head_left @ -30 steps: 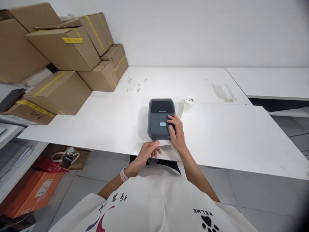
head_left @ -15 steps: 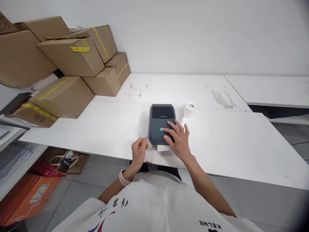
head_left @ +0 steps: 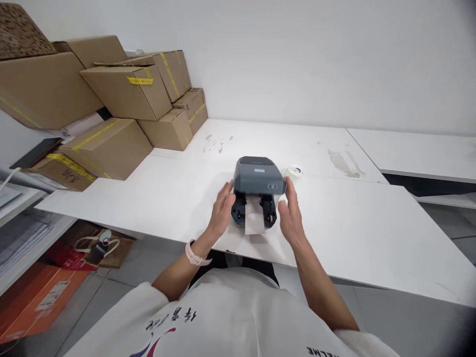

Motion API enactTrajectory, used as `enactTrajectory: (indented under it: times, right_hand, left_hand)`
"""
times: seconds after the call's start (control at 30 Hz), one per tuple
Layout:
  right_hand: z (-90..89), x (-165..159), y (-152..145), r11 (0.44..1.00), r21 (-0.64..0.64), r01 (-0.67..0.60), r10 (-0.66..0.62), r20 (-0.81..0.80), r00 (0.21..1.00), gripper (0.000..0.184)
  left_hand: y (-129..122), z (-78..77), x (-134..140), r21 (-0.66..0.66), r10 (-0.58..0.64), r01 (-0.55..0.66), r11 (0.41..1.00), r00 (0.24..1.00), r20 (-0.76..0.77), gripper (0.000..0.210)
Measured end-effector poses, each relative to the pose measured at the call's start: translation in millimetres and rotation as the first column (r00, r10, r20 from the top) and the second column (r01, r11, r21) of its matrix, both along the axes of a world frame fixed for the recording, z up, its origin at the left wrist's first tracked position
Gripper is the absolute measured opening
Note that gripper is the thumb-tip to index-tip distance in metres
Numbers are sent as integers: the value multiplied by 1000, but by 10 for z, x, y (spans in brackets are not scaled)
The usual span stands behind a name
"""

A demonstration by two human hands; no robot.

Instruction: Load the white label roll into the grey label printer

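The person has both hands up at the sides of a dark grey label printer [head_left: 259, 184], which sits between them on the white table [head_left: 345, 218], close to the near edge. The left hand [head_left: 220, 212] is half open, fingers held together and slightly bent, its tips against the left side of the printer's lid [head_left: 243, 179]. The right hand [head_left: 291, 214] is looser, thumb standing apart from the forefinger, with the fingertips at the lid's right edge. Neither hand wraps around anything; how firmly they press on the lid I cannot tell.

The lid is tilted up, its front edge well clear of the black base [head_left: 238, 215], so the works show in the gap between the two hands. A pale strip of paper [head_left: 255, 218] runs out over the middle of the base and hangs past its front, touched by neither hand. Just beyond the right hand's fingertips stands a white paper roll [head_left: 295, 171], partly hidden by the printer.

A pale pink wristband [head_left: 195, 255] circles the left wrist. Farther off, beyond the left hand, taped cardboard boxes [head_left: 118, 88] are piled against the white wall [head_left: 282, 59].
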State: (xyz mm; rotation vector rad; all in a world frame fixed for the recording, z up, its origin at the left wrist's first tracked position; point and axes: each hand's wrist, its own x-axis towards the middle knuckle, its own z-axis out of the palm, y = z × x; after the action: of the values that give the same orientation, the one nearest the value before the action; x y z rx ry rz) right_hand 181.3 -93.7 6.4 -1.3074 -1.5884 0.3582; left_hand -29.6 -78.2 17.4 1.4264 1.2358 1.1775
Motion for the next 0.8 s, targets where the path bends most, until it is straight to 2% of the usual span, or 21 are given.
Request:
enactTrajectory:
  times: [0.1,0.2,0.27,0.37,0.43,0.47,0.5,0.53,0.57,0.63,0.67,0.73,0.8]
  right_hand:
    - [280,69,555,998,66,12,-13,4,1000,64]
    - [506,130,1165,990,140,16,-15,-7,1000,64]
    - [614,161,1463,983,181,12,-13,4,1000,64]
    - [726,173,1583,962,273,35,-64,100,993,68]
    - [773,144,1456,943,330,46,-116,196,974,61]
    - [785,117,1361,949,315,25,-113,264,958,53]
    - [788,81,1263,968,250,-19,-74,355,932,44]
    - [779,39,1176,989,127,-79,10,473,881,38]
    - [757,-11,1108,990,-40,-134,131,590,797,36]
    - [672,-129,1054,917,-366,-159,387,716,581,36]
    - [614,-196,1068,869,-474,-139,476,729,492,36]
    - [493,-338,1152,803,-586,-105,573,713,405,36]
    - [415,-455,1260,765,-637,-96,619,685,384,38]
  left_hand:
    - [323,66,62,47,80,-77,996,995,-52,58]
    - [607,9,140,-76,89,-109,991,969,-230,73]
    - [721,-60,184,-159,35,-94,983,940,-340,86]
    - [775,-143,218,-212,-30,-72,975,898,-439,92]
    - [773,-170,223,-202,-35,-69,977,883,-467,87]
    - [771,-178,222,-183,-29,-68,981,876,-481,82]
    - [772,-182,221,-164,-23,-69,984,864,-503,77]
    - [776,-186,220,-146,-16,-74,986,845,-534,73]
    - [782,-188,220,-130,-5,-83,988,823,-567,70]
    - [798,-190,223,-109,12,-104,989,777,-630,69]
    - [804,-190,227,-104,19,-114,988,758,-652,70]
    - [809,-185,234,-100,23,-123,987,736,-676,71]
    - [806,-182,238,-111,16,-128,986,723,-691,71]
